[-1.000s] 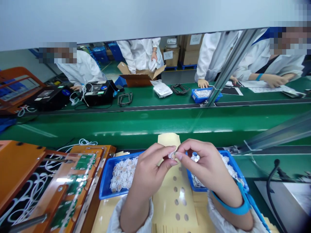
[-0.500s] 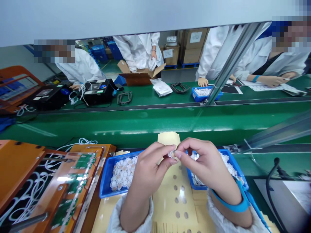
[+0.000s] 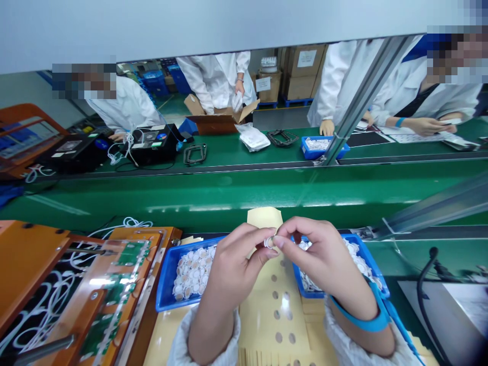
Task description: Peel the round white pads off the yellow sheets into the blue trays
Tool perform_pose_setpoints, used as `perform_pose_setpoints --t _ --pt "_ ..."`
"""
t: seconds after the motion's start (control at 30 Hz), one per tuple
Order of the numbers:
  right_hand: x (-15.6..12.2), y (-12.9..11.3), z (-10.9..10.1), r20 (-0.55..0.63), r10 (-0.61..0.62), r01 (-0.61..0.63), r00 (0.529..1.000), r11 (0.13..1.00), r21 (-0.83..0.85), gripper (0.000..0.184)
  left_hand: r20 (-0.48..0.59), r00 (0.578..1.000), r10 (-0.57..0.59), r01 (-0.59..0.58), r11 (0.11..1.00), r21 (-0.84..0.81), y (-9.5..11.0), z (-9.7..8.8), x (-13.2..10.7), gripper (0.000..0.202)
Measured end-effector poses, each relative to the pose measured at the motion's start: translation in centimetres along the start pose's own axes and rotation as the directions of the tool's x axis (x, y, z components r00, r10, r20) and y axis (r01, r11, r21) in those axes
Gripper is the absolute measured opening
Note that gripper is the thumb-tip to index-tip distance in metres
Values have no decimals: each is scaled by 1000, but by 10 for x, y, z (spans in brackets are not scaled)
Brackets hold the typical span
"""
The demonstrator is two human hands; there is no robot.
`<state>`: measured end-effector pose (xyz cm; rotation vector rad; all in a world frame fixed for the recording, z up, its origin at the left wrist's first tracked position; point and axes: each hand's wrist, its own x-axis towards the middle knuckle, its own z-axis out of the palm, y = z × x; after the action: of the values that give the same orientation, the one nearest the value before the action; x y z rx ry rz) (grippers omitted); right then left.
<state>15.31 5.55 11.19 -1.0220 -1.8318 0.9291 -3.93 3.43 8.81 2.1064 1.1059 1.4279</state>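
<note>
Between the fingertips of both hands is a small round white disc (image 3: 269,242). My left hand (image 3: 240,264) pinches it from the left. My right hand (image 3: 314,254), with a blue band at the wrist, has thumb and forefinger closed at the disc's right edge. Below them lies a yellow backing sheet (image 3: 263,305) with grey-brown round spots in rows. A blue bin (image 3: 162,290) of white discs, some with brown faces, stands left of my left hand. Another blue bin (image 3: 381,284) of white pieces is partly hidden behind my right hand and forearm.
An orange fixture (image 3: 125,284) with green boards and white cables stands at left. A metal post (image 3: 366,101) rises at right, near a black cable (image 3: 421,290). Across the green line, co-workers in white coats handle a cardboard box (image 3: 213,124), papers and a small blue bin (image 3: 305,150).
My hands and the disc stay almost still. Across the line, a co-worker's hand near the small blue bin has shifted slightly right.
</note>
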Motion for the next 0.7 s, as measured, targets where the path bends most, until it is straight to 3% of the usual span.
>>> perform_pose_setpoints --t 0.7 --pt "1 -2 -3 16 8 -8 1000 1000 -18 17 25 1000 0 0 1000 5 0 1 0 18"
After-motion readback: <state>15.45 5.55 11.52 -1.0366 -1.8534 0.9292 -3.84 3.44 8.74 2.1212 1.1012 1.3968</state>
